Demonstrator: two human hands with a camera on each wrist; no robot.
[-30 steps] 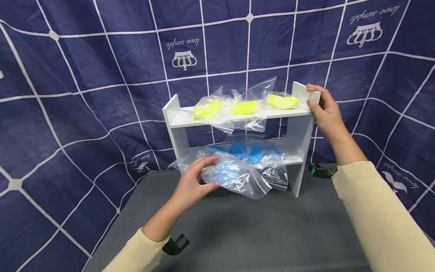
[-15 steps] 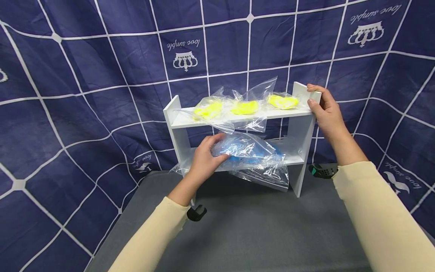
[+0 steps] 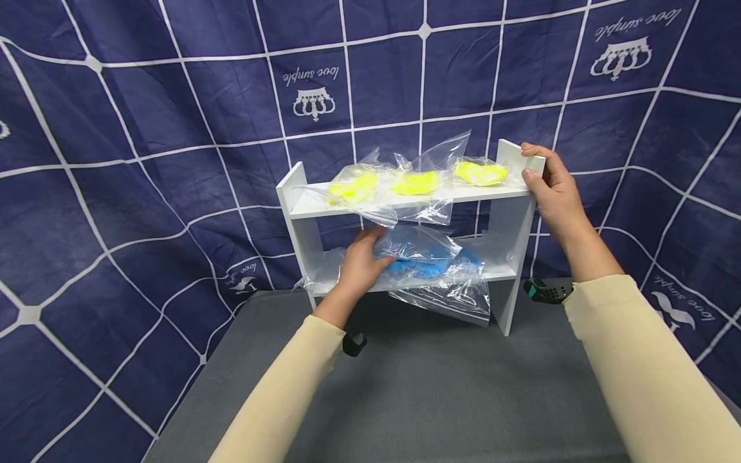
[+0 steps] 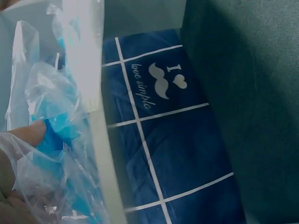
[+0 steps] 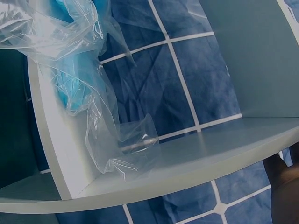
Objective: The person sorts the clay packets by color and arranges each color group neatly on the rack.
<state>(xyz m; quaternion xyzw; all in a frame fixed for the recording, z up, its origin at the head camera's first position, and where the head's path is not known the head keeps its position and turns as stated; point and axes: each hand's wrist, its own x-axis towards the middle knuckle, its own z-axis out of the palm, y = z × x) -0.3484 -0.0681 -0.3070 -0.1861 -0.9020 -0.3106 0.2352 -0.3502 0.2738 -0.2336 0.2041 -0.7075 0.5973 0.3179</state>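
Note:
My left hand [image 3: 363, 262] reaches into the lower level of a small white shelf [image 3: 324, 206]. It holds a clear zip bag with something blue inside [image 3: 419, 241] by its left end; the far fingers are partly hidden. In the left wrist view the thumb [image 4: 32, 134] lies over the crinkled plastic. More bagged blue stuff [image 3: 466, 262] lies on the same board, with clear plastic hanging over the front edge. My right hand [image 3: 558, 196] grips the top of the shelf's right side panel [image 3: 512, 238], thumb on the near side.
Clear bags with yellow contents lie on the upper board: a left one [image 3: 354, 188], a middle one [image 3: 418, 182] and a right one [image 3: 480, 172]. The shelf stands on a dark grey table [image 3: 451, 386]. Behind hangs a blue cloth with white lines [image 3: 382, 77].
My left hand has carried the bag with the blue contents up and right from in front of the shelf onto the lower board. My right hand has stayed on the side panel.

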